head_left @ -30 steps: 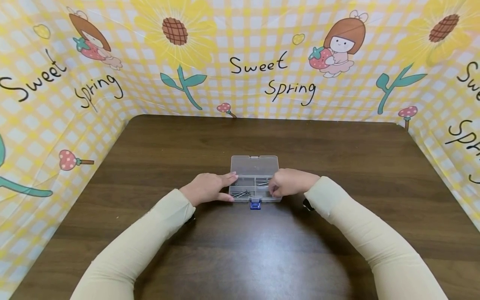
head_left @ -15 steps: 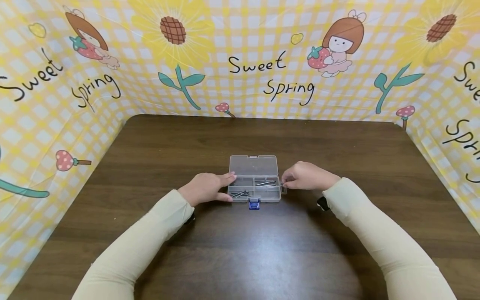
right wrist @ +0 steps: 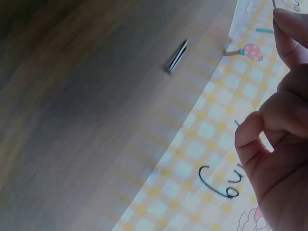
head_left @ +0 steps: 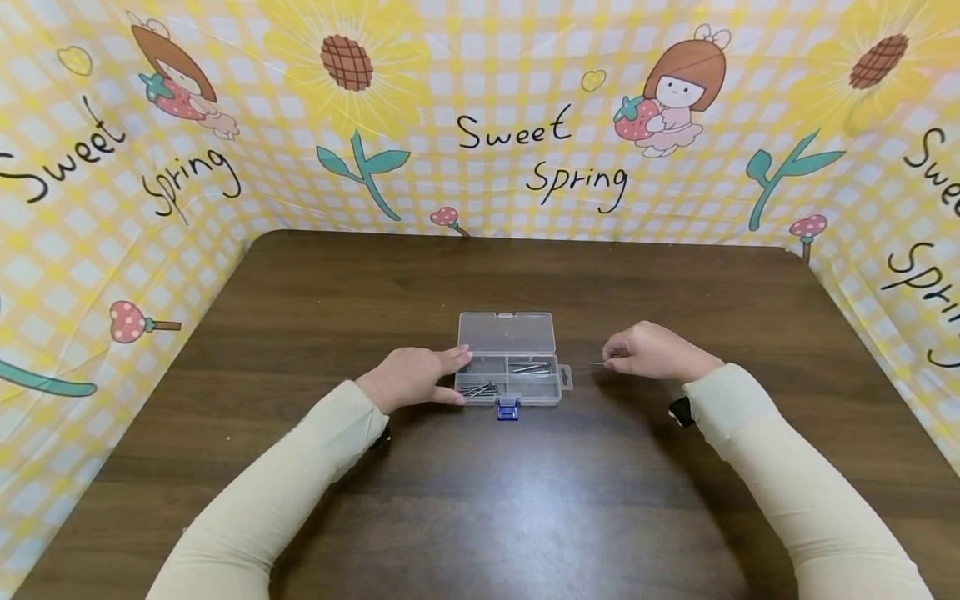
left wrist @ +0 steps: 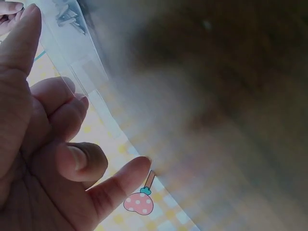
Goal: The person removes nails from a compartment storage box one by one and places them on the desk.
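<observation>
A clear plastic compartment box [head_left: 533, 387] stands on the table with its lid [head_left: 506, 332] tipped back. My left hand [head_left: 408, 377] rests at the box's left side, thumb by the front corner and fingertips by the lid hinge. Several metal nails [head_left: 478, 389] lie in the front left compartment, more nails [head_left: 529, 367] in the back right one. To the right of the box, my right hand [head_left: 651, 352] pinches a thin nail [head_left: 596, 363] between thumb and index finger, its end pointing left. In the right wrist view, a short nail [right wrist: 177, 57] shows against the tabletop.
A blue latch [head_left: 507, 409] hangs at the box's front, and a hanging tab [head_left: 566, 377] sticks out on its right. The brown table [head_left: 480, 500] meets a printed yellow checked cloth [head_left: 506, 67] at the back and sides.
My right hand has moved from inside the box out to the right, past the hanging tab, with a nail now showing in its pinch. The left hand stays at the box.
</observation>
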The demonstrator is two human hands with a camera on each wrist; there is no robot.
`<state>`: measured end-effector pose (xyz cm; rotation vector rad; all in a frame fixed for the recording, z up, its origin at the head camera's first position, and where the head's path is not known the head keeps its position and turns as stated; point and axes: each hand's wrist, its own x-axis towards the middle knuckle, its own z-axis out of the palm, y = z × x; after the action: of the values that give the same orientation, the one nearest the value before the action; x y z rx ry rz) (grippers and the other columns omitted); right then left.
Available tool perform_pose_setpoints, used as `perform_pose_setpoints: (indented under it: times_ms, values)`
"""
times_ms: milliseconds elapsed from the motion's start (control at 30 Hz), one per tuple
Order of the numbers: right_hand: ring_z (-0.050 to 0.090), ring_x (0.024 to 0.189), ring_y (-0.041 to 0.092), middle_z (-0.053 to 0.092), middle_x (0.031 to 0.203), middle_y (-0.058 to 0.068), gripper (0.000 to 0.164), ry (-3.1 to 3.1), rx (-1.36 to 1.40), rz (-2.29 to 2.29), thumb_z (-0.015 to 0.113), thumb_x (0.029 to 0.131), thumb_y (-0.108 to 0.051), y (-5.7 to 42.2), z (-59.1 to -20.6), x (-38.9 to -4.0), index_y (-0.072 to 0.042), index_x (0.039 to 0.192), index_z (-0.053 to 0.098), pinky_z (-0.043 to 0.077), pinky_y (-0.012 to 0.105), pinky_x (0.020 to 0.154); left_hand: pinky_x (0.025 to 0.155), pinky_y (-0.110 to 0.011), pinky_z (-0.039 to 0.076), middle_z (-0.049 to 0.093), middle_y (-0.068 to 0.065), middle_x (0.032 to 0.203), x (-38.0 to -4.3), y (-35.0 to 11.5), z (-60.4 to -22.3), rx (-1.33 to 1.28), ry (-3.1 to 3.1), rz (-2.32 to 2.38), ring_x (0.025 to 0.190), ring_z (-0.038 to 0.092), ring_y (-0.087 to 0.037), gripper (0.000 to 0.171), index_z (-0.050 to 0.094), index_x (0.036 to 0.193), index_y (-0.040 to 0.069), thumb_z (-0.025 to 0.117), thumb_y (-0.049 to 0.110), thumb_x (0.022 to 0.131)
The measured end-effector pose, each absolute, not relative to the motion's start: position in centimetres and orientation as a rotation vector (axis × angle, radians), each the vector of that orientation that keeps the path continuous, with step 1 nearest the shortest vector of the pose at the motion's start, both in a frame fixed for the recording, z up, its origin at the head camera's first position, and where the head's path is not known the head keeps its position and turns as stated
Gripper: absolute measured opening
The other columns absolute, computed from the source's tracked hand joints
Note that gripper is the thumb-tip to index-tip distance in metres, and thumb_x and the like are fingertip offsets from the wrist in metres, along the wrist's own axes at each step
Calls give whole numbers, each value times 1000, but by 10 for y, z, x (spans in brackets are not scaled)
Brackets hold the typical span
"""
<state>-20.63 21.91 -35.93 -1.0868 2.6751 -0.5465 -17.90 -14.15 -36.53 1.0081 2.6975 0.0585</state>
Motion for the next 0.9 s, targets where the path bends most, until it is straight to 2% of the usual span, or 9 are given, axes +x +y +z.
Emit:
perform_pose_setpoints:
  times_ms: [333, 567, 700, 900]
  values:
    - [62, 74, 13, 70, 84, 2, 8, 2692, -1042, -494, 65, 89, -5, 236, -363, -209, -2, 88, 71, 51, 38, 69, 90, -42, 47, 38, -7, 150, -178, -144, -367, 986, 2689, 79, 124, 51, -28, 75, 41, 146, 8, 62, 49, 87]
    - [63, 75, 15, 70, 84, 2, 7, 2701, -1022, -396, 65, 89, -6, 239, -364, -216, -3, 88, 72, 51, 38, 69, 92, -43, 46, 36, -6, 151, -179, -144, -368, 979, 2678, 109, 126, 49, -28, 75, 40, 147, 9, 62, 49, 87]
    - [65, 80, 21, 70, 85, 3, 7, 2697, -996, -369, 66, 88, -7, 237, -363, -220, -4, 88, 72, 52, 41, 72, 93, -43, 45, 35, -5, 151, -179, -144, -367, 965, 2667, 121, 127, 48, -27, 75, 39, 147, 10, 63, 49, 87]
    - [65, 80, 21, 69, 86, 3, 7, 2660, -982, -327, 65, 88, -7, 236, -366, -226, -5, 87, 71, 52, 42, 73, 93, -42, 45, 35, -5, 151, -179, -143, -368, 955, 2668, 114, 126, 50, -27, 75, 40, 147, 9, 64, 48, 87]
